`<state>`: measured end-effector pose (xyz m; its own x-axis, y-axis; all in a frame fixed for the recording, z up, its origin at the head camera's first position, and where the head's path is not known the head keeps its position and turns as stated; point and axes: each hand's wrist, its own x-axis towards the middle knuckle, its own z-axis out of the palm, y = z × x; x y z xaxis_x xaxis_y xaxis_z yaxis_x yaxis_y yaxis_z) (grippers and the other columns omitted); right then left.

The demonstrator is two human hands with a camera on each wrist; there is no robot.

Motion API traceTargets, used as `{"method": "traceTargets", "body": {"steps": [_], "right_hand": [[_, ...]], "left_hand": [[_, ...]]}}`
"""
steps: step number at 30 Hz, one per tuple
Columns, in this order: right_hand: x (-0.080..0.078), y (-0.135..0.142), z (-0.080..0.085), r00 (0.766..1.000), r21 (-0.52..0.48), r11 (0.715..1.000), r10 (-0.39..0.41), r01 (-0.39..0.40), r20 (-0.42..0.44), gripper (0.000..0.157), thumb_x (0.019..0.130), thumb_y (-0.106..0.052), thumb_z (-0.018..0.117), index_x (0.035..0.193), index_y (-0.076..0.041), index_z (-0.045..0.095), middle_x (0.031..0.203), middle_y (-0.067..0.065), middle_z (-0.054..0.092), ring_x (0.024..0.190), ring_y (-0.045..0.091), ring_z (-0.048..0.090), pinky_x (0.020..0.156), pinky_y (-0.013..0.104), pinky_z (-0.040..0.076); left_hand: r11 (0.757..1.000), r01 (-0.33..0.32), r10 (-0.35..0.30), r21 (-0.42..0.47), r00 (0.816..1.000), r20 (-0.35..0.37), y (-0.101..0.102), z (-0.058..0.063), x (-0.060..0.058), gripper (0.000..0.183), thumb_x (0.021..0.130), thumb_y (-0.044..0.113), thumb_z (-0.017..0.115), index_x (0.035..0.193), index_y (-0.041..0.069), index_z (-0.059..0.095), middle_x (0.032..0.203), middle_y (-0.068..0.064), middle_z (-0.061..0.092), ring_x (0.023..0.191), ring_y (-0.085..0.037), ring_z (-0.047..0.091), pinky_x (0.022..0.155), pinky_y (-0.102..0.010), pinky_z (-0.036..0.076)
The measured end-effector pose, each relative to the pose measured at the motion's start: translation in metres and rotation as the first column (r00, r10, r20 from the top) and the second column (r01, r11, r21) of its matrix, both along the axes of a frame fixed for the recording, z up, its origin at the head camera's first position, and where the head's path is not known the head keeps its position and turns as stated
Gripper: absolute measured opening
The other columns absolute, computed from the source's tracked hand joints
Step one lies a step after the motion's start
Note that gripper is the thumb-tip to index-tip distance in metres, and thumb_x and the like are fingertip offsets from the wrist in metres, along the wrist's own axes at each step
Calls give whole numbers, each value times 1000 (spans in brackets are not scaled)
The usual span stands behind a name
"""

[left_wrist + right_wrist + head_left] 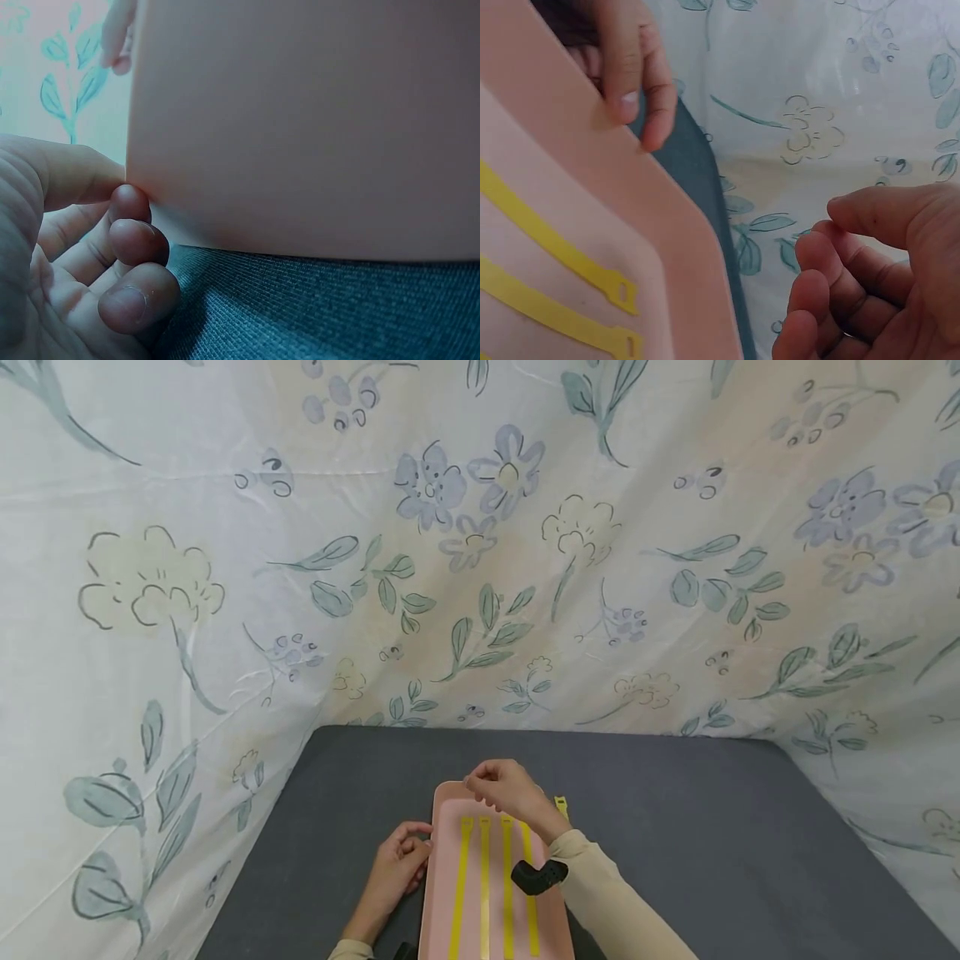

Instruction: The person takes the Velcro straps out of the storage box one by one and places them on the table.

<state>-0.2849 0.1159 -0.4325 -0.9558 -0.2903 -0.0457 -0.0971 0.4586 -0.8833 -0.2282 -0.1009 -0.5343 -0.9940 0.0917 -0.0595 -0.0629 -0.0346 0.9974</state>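
In the head view a pink tray (444, 802) lies lengthwise, with several flat yellow straps (484, 877) side by side in it. Their widened, slotted heads (621, 291) show in the right wrist view. Another yellow strap's head (560, 804) shows beyond my right wrist; the rest of it is hidden. My left hand (397, 864) pinches the tray's left rim, fingertips against the wall in the left wrist view. Above the tray's far end hovers my right hand (510, 789), thumb and fingers loosely curled. Nothing shows between its fingertips in the right wrist view (870, 277).
The tray stands on a dark grey cloth-covered table (675, 827), which reaches to both sides and behind it. Floral fabric (480, 568) hangs behind the table and along its sides. A black wrist device (538, 877) sits at my right sleeve.
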Motion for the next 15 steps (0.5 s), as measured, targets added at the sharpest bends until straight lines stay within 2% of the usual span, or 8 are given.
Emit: {"method": "traceTargets", "body": {"steps": [3, 8, 11, 15], "right_hand": [[1, -2, -6, 1000, 24, 1000, -1, 1, -2, 26, 98, -30, 65, 105, -6, 72, 84, 7, 67, 78, 40, 61, 65, 40, 53], [3, -2, -13, 1000, 29, 999, 21, -21, -7, 26, 98, -28, 65, 102, -3, 71, 86, 16, 68, 75, 43, 60, 62, 41, 54], [5, -4, -16, 998, 44, 997, 56, -56, -2, 28, 98, -26, 66, 97, 2, 70, 78, 15, 64, 65, 36, 57, 58, 36, 51], [8, -8, -21, 995, 120, 988, 94, -96, 24, 31, 97, -23, 66, 88, 6, 70, 65, 2, 53, 53, 18, 47, 52, 28, 41]], "left_hand": [[1000, 1, -1, -3, 1000, -4, 0, 0, 1, 30, 96, 7, 64, 123, -3, 57, 65, 3, 51, 48, -7, 40, 42, -18, 31], [1000, 5, -4, 9, 1000, -12, 1, 1, 1, 29, 96, 5, 64, 123, -3, 56, 66, 2, 50, 49, -6, 40, 42, -18, 30], [1000, 1, -1, 11, 1000, -10, 1, 1, 1, 29, 95, 5, 64, 122, -3, 57, 66, 2, 50, 48, -6, 40, 42, -18, 30], [1000, 1, -1, -5, 1000, -7, 0, 0, 1, 28, 96, 5, 64, 122, -3, 57, 66, 2, 50, 48, -7, 40, 42, -18, 31]]}}
